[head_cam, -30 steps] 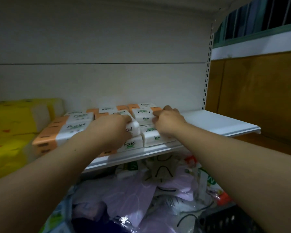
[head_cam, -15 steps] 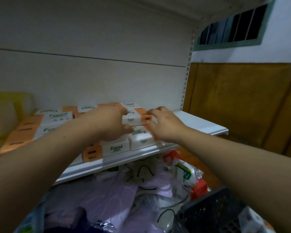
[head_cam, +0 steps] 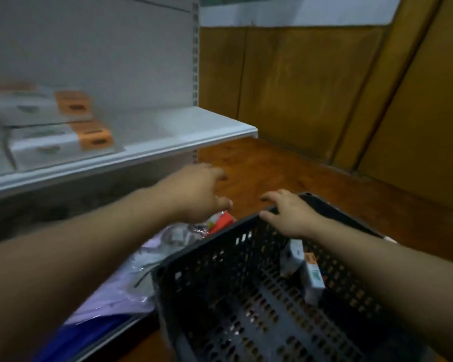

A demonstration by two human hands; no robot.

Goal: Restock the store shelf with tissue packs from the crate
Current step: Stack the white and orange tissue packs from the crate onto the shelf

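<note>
On the shelf point(head_cam: 194, 126), left part: shelf packs point(head_cam: 50, 142), white with orange ends, stacked in rows at least two layers high. Head motion blurs them, so no count. White board shows to their right, out to the shelf end.

Below and right of the shelf, close to the camera: black crate point(head_cam: 220, 283). Its perforated bottom shows over most of its area. Crate packs point(head_cam: 310, 273) lean against the right wall. They look like two, with possibly more behind the forearm.

Left hand point(head_cam: 194, 194): below the shelf edge, over the bags point(head_cam: 152, 254) on the lower level, just left of the crate. Fingers loose, holding nothing.

Right hand point(head_cam: 288, 215): over the crate's far rim, fingers spread and slightly bent, nothing in it. It may be touching the rim, but the blur makes that hard to say.

Progress, as a judgement: well along. The bulk of the stock sits on the shelf and the crate is nearly drained. Left to do: reach down to the right wall, lift the crate packs, and set them beside or on top of the shelf packs, where there is room. Both hands are free for that. The pick is the step in hand, and neither hand is on a pack yet.
</note>
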